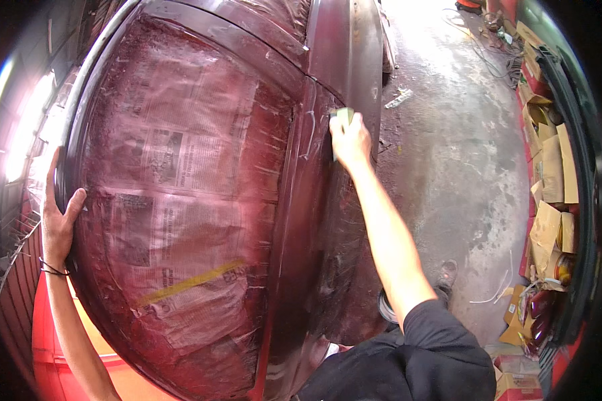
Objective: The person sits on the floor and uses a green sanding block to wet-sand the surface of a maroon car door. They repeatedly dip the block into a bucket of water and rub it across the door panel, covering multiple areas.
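A dark red car body panel [318, 194] runs along the right of a large window [160, 120], masked with newspaper and misted with red paint. My right hand [351, 140] is closed on a small yellow-green sanding pad [342, 113], pressed to the panel near its far end. The fingers partly cover the pad, and a dark edge shows beside it. At the left, my left hand [60, 224] rests against the dark outer rim [70, 157] of the body, thumb spread apart and fingers stretched along it. A strip of yellow print [190, 284] crosses the newspaper.
Right of the car lies a stained concrete floor [448, 194] with scraps and a thin cable. Cardboard boxes [548, 167] line the right wall. An orange-red vehicle part [53, 327] stands behind my left forearm. My shoe [448, 273] shows beside the car.
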Demonstrator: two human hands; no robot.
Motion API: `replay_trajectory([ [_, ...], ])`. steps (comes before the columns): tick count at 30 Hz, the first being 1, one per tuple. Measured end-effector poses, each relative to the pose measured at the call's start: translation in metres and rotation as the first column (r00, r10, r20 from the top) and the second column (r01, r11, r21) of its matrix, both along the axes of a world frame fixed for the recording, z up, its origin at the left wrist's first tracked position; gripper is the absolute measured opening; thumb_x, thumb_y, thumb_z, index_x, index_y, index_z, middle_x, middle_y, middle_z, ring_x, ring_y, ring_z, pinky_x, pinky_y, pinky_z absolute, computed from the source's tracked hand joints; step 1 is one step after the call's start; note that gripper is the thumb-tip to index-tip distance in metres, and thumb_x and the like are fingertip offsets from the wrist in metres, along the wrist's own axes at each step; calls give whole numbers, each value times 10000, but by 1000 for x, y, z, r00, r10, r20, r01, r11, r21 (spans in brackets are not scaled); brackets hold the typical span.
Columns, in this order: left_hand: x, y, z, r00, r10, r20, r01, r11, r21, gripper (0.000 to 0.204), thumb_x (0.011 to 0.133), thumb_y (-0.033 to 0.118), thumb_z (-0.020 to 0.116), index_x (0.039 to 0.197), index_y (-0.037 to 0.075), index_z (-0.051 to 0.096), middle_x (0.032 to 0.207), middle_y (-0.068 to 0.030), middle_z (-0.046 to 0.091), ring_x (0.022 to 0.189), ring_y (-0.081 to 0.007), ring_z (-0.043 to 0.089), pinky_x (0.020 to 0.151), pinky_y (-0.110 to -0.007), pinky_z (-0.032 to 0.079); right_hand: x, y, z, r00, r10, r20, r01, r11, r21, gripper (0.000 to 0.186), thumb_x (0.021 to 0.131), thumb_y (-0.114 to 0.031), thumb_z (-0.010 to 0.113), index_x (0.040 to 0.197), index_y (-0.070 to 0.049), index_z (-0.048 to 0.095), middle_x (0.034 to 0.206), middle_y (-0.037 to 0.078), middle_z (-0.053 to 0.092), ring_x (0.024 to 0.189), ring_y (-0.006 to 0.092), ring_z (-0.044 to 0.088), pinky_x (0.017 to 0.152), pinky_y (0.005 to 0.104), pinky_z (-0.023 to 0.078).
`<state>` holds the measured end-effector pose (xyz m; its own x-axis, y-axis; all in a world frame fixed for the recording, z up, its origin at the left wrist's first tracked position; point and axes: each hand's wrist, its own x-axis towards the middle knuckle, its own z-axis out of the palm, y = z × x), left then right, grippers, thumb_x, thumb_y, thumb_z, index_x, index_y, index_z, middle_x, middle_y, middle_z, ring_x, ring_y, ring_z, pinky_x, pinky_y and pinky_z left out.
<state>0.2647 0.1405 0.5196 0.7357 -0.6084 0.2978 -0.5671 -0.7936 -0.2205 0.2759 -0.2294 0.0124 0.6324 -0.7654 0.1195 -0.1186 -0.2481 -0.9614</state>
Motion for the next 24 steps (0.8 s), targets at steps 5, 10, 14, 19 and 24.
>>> replay_trajectory([
  [5,1,5,-6,1000,-7,-26,5,999,-47,859,938,290,758,1667,88,352,1710,-140,372,1588,-285,316,1314,-456,219,23,-30,11,998,13,-62,-14,1000,-18,570,1006,-450,623,1198,80,536,1116,347,695,1051,504,708,920,555,563],
  [10,-5,0,0,1000,5,5,-5,1000,-18,870,923,266,767,1662,67,355,1706,-145,380,1591,-286,313,1319,-452,204,9,-5,8,999,46,-6,-47,998,-40,547,1009,-442,636,1200,60,532,1141,339,690,1066,506,699,930,555,557],
  [14,2,-3,-6,999,-24,-24,23,999,-49,868,932,301,753,1666,70,350,1712,-150,369,1602,-287,285,1324,-456,175,36,-43,16,999,30,-36,-31,999,-22,556,1011,-453,629,1185,66,531,1136,340,688,1046,510,706,895,563,565],
  [19,-6,0,-4,1000,-17,-13,16,998,-54,861,919,280,777,1655,76,378,1692,-147,405,1580,-292,337,1312,-449,222,-14,31,21,991,51,125,-29,984,-175,501,1010,-412,649,1187,35,509,1152,310,646,968,502,708,831,583,583],
  [24,-13,-2,5,1000,-14,4,14,1000,-26,860,920,287,777,1656,84,381,1688,-149,411,1575,-290,345,1309,-452,229,49,-21,45,997,65,28,-60,984,-170,502,1003,-402,653,1204,41,526,1152,313,672,1009,487,717,851,562,593],
])
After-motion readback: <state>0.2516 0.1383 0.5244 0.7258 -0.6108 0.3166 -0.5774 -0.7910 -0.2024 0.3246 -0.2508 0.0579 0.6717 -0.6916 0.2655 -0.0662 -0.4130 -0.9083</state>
